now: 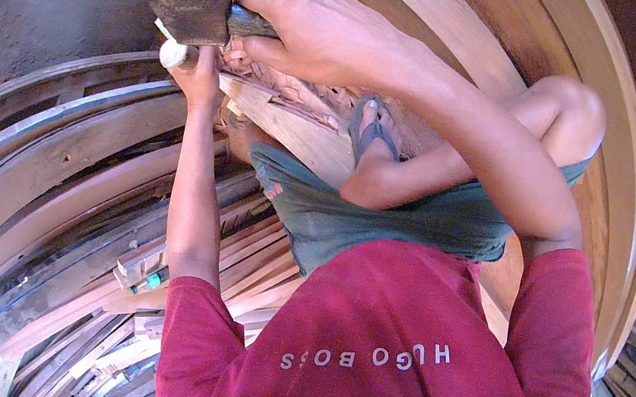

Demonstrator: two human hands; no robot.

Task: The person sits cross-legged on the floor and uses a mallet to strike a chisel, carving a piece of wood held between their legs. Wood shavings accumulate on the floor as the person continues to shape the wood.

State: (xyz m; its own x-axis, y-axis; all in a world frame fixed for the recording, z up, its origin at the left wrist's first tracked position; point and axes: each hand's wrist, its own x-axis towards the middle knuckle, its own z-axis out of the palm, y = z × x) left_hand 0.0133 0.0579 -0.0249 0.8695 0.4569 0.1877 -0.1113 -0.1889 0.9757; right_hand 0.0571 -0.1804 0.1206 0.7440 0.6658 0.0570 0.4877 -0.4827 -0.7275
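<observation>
My right hand [311, 31] is closed round the dark handle of a hatchet, close behind its head. The broad, worn metal hatchet blade [191, 2] points left, above my left hand [200, 78]. That hand is wrapped round a thin wooden stick [174, 54], whose pale rounded end sticks out to the left. A white sliver [163, 29] stands up between the stick's end and the blade. Whether the blade touches the stick I cannot tell. Most of the stick is hidden by my fingers and the hatchet.
Wood shavings [305, 97] are scattered beyond a flat board [295, 130] by my sandalled foot [379, 129]. Long planks [70, 134] are stacked at the left, with loose offcuts [103, 347] nearer. Curved-looking boards [603, 160] line the right side.
</observation>
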